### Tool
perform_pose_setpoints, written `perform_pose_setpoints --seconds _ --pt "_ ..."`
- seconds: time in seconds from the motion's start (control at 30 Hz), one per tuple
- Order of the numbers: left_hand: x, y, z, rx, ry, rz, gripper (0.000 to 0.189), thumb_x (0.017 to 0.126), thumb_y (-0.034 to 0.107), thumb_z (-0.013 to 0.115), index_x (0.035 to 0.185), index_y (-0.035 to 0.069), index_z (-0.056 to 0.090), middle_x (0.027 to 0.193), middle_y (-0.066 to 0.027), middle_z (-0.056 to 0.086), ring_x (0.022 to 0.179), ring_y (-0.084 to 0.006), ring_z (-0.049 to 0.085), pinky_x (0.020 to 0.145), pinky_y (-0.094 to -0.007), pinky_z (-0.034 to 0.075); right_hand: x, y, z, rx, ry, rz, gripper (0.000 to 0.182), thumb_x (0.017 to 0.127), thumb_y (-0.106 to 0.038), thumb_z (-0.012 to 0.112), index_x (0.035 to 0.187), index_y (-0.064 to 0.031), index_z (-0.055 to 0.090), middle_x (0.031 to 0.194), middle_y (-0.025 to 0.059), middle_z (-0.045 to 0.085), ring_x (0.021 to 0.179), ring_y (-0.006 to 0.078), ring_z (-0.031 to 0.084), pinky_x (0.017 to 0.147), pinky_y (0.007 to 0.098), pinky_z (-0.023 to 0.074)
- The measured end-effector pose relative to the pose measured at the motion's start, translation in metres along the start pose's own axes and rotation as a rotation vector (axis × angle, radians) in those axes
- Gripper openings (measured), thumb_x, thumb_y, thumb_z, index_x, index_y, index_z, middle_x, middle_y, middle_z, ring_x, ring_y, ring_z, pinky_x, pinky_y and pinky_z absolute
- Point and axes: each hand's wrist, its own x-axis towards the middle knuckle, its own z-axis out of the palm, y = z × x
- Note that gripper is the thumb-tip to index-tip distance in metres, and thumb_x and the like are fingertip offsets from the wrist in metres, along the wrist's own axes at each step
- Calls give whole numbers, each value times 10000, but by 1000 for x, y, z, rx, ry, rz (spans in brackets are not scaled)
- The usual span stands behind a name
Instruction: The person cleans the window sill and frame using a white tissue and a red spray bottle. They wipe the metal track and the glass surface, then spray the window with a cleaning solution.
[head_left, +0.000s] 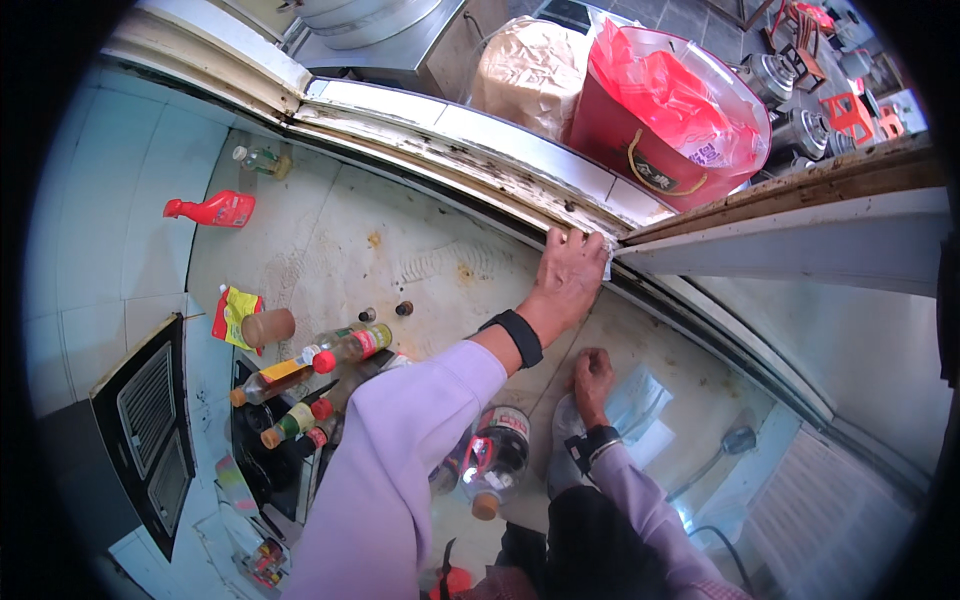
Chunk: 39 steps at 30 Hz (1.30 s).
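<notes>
My left hand (570, 274) presses down on the dirty window track (465, 169), near the edge of the sliding window frame (780, 232). A white wad (608, 259), cloth or tissue, sticks out beside its fingers and is mostly hidden by them. Lower down, my right hand (592, 382) is curled up over the pale countertop (480, 225), with nothing visible in it. Right beside it lie a pale grey object (564, 431), partly covered by the wrist, and a light-blue sheet or wrapper (637, 397).
Sauce bottles (289, 375) crowd the left, near a black stove (259, 442). A large dark bottle (499, 450) stands close to me. A red spray bottle (221, 208) lies farther back. Beyond the track are a red gift bag (615, 142) and a paper-wrapped bundle (529, 71).
</notes>
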Motion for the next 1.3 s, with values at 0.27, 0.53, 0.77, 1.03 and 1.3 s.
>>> perform_pose_setpoints --seconds 0.27,0.53,0.77,1.03,1.3 --pt "11 -40 -4 173 -100 127 101 751 155 593 831 144 654 880 -29 557 841 -208 564 787 -411 377 3 9 2 1 -13 11 110 888 -113 543 901 -14 588 635 50 564 442 111 527 406 272 417" --pt "26 -83 -59 190 -139 -33 121 712 39 598 794 64 682 881 -78 536 850 -248 561 754 -402 389 8 13 -7 87 -73 63 114 889 -112 540 903 -9 585 635 42 565 431 114 525 402 270 421" --pt "49 -42 -18 -502 18 -146 232 743 -23 563 888 91 704 869 -126 518 808 -324 549 694 -402 465 5 1 -6 56 -92 61 118 887 -112 533 899 -7 586 654 49 572 432 120 531 406 262 422" --pt "54 -20 6 151 2 93 111 715 69 584 675 125 671 874 -65 601 908 -232 571 792 -379 413 9 6 -10 63 -122 75 125 881 -119 544 913 -12 600 670 50 581 467 121 551 430 256 434" --pt "-6 -105 -39 -297 206 -240 192 760 -18 565 865 75 696 821 -115 562 797 -299 576 700 -392 461 2 -17 -22 219 -145 42 216 902 -145 551 1080 -25 581 795 66 597 541 134 590 501 246 473"
